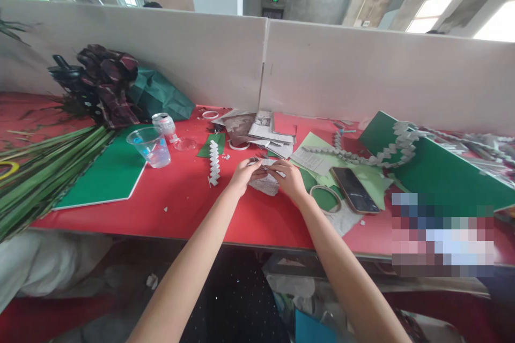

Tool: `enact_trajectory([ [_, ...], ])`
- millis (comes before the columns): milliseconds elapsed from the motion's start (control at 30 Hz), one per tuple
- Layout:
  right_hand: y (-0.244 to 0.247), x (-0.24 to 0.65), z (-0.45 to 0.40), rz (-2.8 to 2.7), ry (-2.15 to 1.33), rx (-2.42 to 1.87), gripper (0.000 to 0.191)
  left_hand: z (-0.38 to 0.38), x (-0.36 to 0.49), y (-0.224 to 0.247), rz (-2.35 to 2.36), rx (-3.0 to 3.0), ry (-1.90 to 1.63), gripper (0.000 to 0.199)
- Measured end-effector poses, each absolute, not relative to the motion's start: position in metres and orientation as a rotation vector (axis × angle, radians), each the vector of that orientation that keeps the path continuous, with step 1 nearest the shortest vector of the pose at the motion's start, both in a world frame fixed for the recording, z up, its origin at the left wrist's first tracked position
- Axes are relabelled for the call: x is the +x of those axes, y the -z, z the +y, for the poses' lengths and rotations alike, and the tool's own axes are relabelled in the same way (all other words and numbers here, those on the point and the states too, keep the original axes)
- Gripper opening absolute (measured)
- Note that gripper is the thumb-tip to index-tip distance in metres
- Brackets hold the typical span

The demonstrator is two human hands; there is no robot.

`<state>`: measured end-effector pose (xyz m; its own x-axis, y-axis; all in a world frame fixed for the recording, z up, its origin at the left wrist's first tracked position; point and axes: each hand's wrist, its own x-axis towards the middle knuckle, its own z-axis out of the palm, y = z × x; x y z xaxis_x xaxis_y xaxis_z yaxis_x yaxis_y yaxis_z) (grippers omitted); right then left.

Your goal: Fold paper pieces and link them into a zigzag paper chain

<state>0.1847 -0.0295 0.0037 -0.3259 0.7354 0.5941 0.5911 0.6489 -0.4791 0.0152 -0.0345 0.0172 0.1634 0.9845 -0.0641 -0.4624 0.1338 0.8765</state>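
Both hands meet over the red table (193,214), above a piece of printed paper (267,185). My left hand (244,174) is closed, its fingers pinching a small strip that looks like folded paper. From the right, my right hand (288,176) holds the same small piece, with thumb and fingers pressed together. The fingers partly hide its shape. Left of my hands lies a short zigzag chain of folded white paper (214,163). A long folded paper chain (378,159) runs across green sheets on the right.
A plastic cup (152,147) and a can (164,127) stand at the left, near long green leaves (80,158). On the right are a phone (354,190), a tape roll (338,206) and a green board (454,171). Printed papers (267,127) lie behind my hands.
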Motion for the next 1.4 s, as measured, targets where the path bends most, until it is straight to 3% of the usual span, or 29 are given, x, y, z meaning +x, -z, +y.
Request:
enact_trajectory([
  [267, -0.016, 0.184, -0.037, -1.865, -0.195, -1.163, 0.022, -0.032, 0.018, -0.016, 0.980, 1.185, -1.420, 0.036],
  [600, -0.015, 0.187, -0.036, -1.774, -0.241, -1.170, 0.023, -0.034, 0.017, -0.015, 1.097, 1.608, -1.575, 0.008],
  [833, -0.015, 0.185, -0.037, -1.823, -0.258, -1.173, 0.022, -0.038, 0.021, -0.014, 1.060, 1.695, -1.487, 0.019],
  [1400, -0.015, 0.181, -0.039, -1.855, -0.186, -1.286, 0.021, -0.035, 0.020, -0.012, 1.153, 1.665, -1.365, 0.006],
])
